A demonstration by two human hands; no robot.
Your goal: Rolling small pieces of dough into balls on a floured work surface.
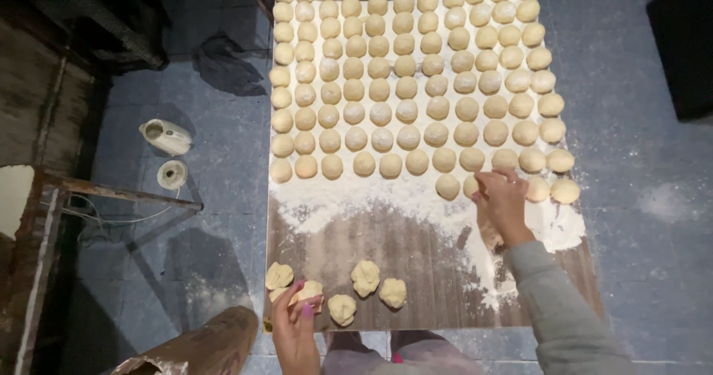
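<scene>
Five rough dough pieces lie along the near edge of the wooden board. The left hand closes its fingers on the second piece from the left — that piece sits at its fingertips, the others trailing off to its right. Farther up, past the floured patch, the right hand pinches a rounded dough ball at the end of the nearest, unfinished row — ball just left of its fingers. Beyond stand the full rows of dough balls.
</scene>
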